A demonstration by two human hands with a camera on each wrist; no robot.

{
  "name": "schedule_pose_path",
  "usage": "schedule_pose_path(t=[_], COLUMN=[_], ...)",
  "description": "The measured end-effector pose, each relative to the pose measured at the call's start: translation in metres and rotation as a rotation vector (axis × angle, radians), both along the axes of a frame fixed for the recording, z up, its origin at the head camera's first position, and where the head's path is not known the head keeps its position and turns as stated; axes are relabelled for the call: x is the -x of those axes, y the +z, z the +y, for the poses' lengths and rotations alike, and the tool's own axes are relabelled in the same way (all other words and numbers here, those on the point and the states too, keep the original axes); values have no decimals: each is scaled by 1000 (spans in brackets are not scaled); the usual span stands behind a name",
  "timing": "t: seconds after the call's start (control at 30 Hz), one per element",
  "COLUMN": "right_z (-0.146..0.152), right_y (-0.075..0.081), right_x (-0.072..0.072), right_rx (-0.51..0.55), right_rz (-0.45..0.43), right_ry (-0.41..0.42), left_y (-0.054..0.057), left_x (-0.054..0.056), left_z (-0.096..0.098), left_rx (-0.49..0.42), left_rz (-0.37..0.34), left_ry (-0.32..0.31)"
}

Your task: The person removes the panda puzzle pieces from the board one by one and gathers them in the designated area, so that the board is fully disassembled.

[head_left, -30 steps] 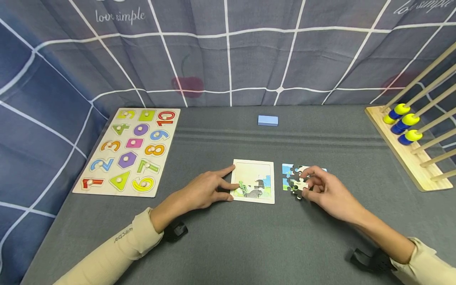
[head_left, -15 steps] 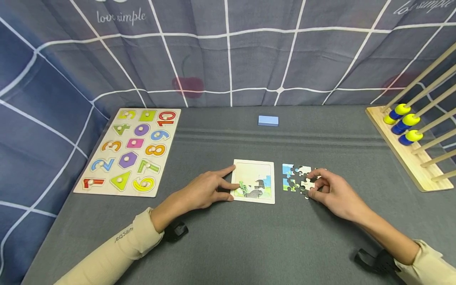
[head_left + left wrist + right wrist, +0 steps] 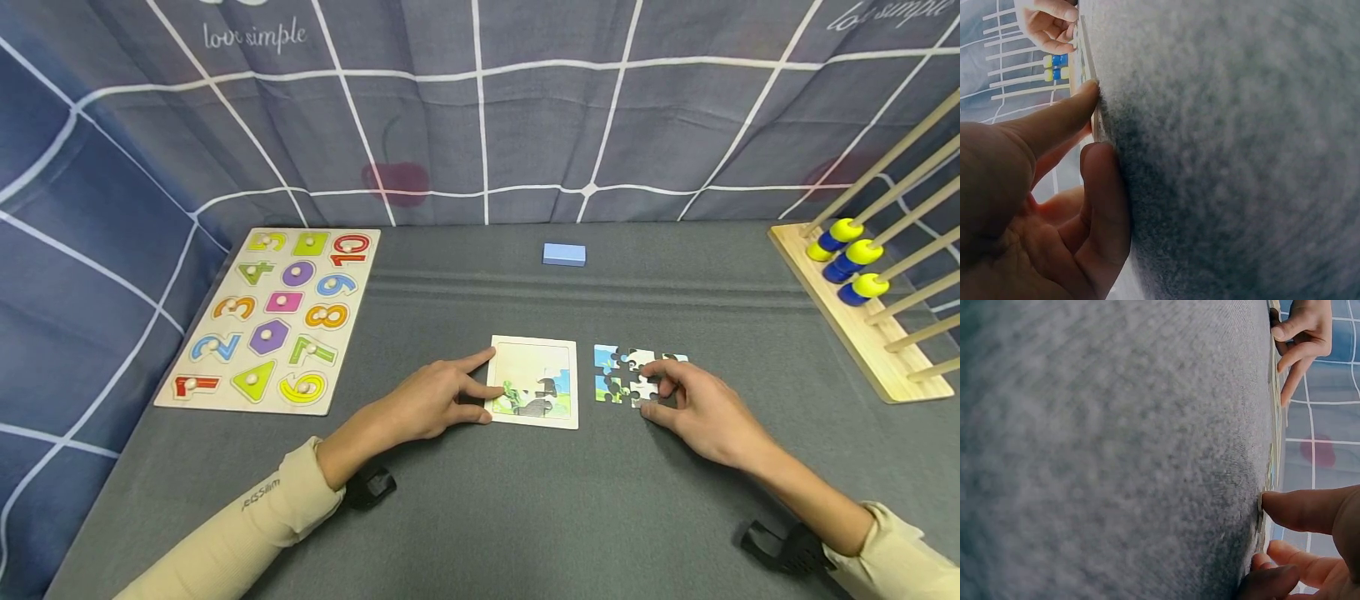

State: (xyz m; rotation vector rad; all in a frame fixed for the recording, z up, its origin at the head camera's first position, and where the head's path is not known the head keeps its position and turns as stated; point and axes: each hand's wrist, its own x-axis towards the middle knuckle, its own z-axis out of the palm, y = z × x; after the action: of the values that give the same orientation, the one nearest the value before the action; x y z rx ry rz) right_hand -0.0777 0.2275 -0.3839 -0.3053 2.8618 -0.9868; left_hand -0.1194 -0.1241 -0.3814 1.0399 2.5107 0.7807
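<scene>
Left hand (image 3: 431,398): placed as it was a second ago. Fingers stretched out, tips on the left edge of the wooden frame (image 3: 536,421); grasping nothing, steadying it by my judgement. Frame lies flat on the grey table (image 3: 450,533), panda picture along its lower part and right side, pale above. No change there.

Just right of the frame, the change. A second ago the right hand (image 3: 701,408) had a puzzle piece (image 3: 643,390) askew over the lower edge of the loose pieces (image 3: 606,358); now that edge looks near level. Thumb and forefinger bent, seeming to pinch the piece; right wrist view puts the fingertips at a thin edge. My reading: the loose group is being squared up, the frame gaining nothing so far.

Counts, left to right:
- Number board (image 3: 225,405): one; ten numbers, five plain shapes, all seated.
- Frame: one, between the hands.
- Blue block (image 3: 564,255): one, farther back.
- Loose pieces: several, some under the hand; no sure count.
- Bead rack (image 3: 896,385): one; three stacks of yellow and blue beads (image 3: 864,252), too bunched to number.
</scene>
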Motion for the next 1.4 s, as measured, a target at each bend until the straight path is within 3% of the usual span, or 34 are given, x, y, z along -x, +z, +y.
schedule_pose_path(t=[0.63, 1.07, 1.4], right_z=[-2, -21, -47], right_y=[1, 4, 3], right_x=[-4, -4, 0], right_rx=[40, 146, 173], right_rz=[54, 98, 36], right_ry=[-4, 77, 183], left_y=[0, 0, 0], left_x=[0, 0, 0], left_z=[0, 0, 0], left_rx=[8, 11, 21], left_rz=[3, 4, 4], left_ry=[9, 5, 9])
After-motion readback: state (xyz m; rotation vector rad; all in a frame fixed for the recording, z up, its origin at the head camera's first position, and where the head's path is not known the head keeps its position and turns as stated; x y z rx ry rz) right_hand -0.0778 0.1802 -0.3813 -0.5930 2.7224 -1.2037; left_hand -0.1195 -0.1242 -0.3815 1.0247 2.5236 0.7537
